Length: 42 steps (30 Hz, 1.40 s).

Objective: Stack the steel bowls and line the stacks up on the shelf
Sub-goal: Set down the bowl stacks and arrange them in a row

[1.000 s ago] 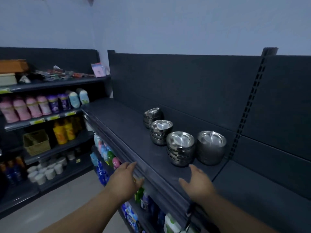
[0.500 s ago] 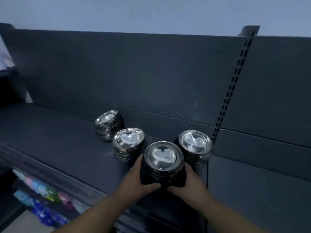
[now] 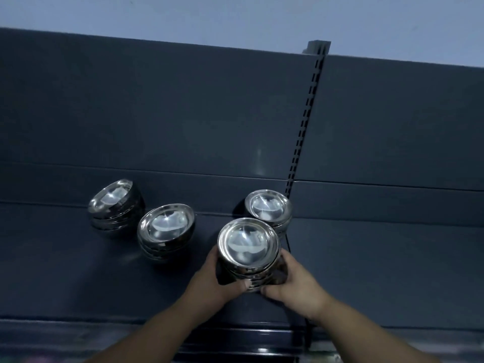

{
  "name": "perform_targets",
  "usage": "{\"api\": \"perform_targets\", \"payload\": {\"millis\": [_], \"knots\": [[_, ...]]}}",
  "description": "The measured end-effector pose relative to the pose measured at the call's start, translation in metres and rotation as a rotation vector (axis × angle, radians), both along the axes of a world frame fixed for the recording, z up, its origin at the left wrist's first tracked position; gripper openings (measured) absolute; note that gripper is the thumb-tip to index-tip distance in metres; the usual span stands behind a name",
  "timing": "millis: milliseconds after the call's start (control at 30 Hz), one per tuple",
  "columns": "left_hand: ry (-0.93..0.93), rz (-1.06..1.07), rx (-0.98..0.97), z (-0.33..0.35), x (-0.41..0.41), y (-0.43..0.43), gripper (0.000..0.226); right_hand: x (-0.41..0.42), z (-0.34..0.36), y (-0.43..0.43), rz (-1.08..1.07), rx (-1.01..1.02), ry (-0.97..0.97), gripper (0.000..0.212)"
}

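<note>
The left hand (image 3: 209, 281) and the right hand (image 3: 290, 281) clasp the nearest stack (image 3: 247, 244) of steel bowls from either side, fingers curled round its flanks and both thumbs pressed low on its near side, almost meeting. The hands hide its base, so whether it rests on the dark shelf (image 3: 78, 271) or is raised a little cannot be told. Just behind it and to the right stands the rear stack (image 3: 268, 208), set against the foot of the back panel (image 3: 157, 113). The two rims overlap in the view, and contact between them cannot be judged. To the left, across a gap of bare shelf, is the middle stack (image 3: 166, 226), and close beside that, farther back and left, the leftmost stack (image 3: 115, 203). These two and the held one run in a slant from back left to front right rather than in a straight row. A slotted upright (image 3: 303, 127) climbs the back panel from just beside the rear stack, and from its foot a dark joint (image 3: 288, 243) between shelf boards runs forward, passing under the right hand. Both forearms cross the shelf's front rail (image 3: 248, 334) — a glossy dark strip. Above the panel is a pale wall (image 3: 235, 17).
</note>
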<state>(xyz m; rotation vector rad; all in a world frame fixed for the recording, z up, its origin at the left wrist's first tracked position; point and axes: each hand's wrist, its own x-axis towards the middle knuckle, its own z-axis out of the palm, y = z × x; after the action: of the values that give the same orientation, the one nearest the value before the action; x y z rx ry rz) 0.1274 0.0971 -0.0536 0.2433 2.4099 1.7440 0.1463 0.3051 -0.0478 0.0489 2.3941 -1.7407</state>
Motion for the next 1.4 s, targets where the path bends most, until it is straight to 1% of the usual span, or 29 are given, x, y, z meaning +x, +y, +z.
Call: {"api": "perform_targets", "payload": {"millis": [67,167,267,333,433,500,533,633,700,767,867,933,967,1033,1067,1100,1200,1267,1333,1400], "knots": [[0.001,-0.048,0.023,0.004,0.003,0.014,0.082,0.012,0.004,0.016,-0.032,-0.033,-0.008,0.084],[-0.017,-0.133,0.061,0.010,0.012,0.048,0.084,0.038,0.017,0.046,-0.087,-0.063,-0.012,0.080],[-0.070,-0.237,0.149,0.016,0.027,0.096,0.087,0.071,0.030,0.089,-0.141,-0.060,-0.004,0.083],[-0.102,-0.294,0.184,0.019,0.040,0.132,0.090,0.094,0.035,0.122,-0.169,-0.066,-0.024,0.080],[-0.106,-0.364,0.212,0.021,0.067,0.197,0.080,0.137,0.039,0.183,-0.251,-0.149,-0.062,0.071],[-0.106,-0.403,0.201,0.022,0.089,0.246,0.086,0.171,0.042,0.226,-0.315,-0.201,-0.086,0.067],[-0.112,-0.424,0.210,0.022,0.101,0.271,0.089,0.187,0.044,0.249,-0.339,-0.209,-0.089,0.065],[-0.102,-0.489,0.209,0.020,0.133,0.345,0.077,0.230,0.045,0.316,-0.418,-0.225,-0.084,0.054],[-0.099,-0.529,0.188,0.017,0.152,0.392,0.079,0.256,0.045,0.358,-0.477,-0.219,-0.084,0.045],[-0.090,-0.556,0.176,0.016,0.170,0.436,0.078,0.277,0.041,0.398,-0.537,-0.227,-0.087,0.046],[-0.086,-0.594,0.194,0.016,0.186,0.491,0.073,0.300,0.039,0.448,-0.588,-0.206,-0.088,0.059],[-0.091,-0.636,0.197,0.016,0.188,0.522,0.078,0.307,0.039,0.476,-0.596,-0.218,-0.085,0.066],[-0.101,-0.647,0.203,0.016,0.186,0.536,0.084,0.307,0.039,0.488,-0.597,-0.230,-0.078,0.062],[-0.126,-0.663,0.222,0.017,0.178,0.563,0.094,0.303,0.039,0.511,-0.616,-0.255,-0.076,0.044],[-0.130,-0.674,0.230,0.018,0.172,0.576,0.095,0.298,0.040,0.522,-0.626,-0.269,-0.077,0.038],[-0.130,-0.682,0.238,0.018,0.165,0.590,0.095,0.292,0.041,0.534,-0.631,-0.274,-0.073,0.037],[-0.127,-0.693,0.256,0.015,0.137,0.631,0.099,0.265,0.041,0.571,-0.647,-0.276,-0.072,0.040],[-0.126,-0.689,0.270,0.013,0.113,0.659,0.096,0.243,0.042,0.597,-0.654,-0.273,-0.066,0.044],[-0.145,-0.683,0.284,0.012,0.091,0.684,0.091,0.220,0.043,0.621,-0.653,-0.269,-0.064,0.059],[-0.153,-0.669,0.267,0.014,0.071,0.706,0.091,0.197,0.042,0.644,-0.656,-0.261,-0.068,0.072]]}}
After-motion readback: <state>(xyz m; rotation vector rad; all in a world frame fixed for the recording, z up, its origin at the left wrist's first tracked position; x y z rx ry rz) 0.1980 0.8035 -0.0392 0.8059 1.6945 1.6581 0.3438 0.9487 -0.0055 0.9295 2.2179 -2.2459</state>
